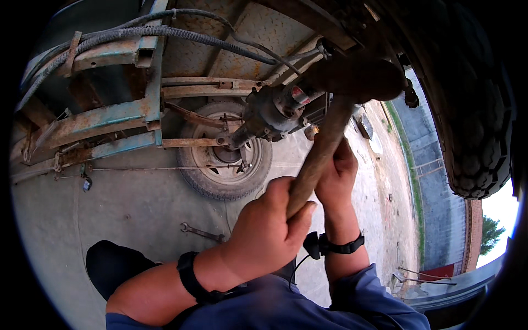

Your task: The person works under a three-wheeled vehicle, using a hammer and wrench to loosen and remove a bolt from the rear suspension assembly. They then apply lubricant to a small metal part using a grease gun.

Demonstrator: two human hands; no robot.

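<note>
My left hand (269,225) is wrapped round the lower end of a wooden hammer handle (322,154). The hammer's dark, blurred head (357,77) is raised at the upper right, in front of the vehicle's underside. My right hand (336,179) is up just behind the handle, its fingers closed and partly hidden by it; what they hold, if anything, cannot be made out. Beyond both hands is a greasy axle housing (275,113) with bolts round its flange. It leads to a wheel (220,154) with a pale rim.
Rusty blue-painted frame rails (99,126) and black corrugated hoses (181,34) are at the upper left. A large knobbly tyre (467,121) hangs close on the right. An open-ended wrench (202,232) lies on the concrete floor (132,203). A small metal clip hangs from a thin rod.
</note>
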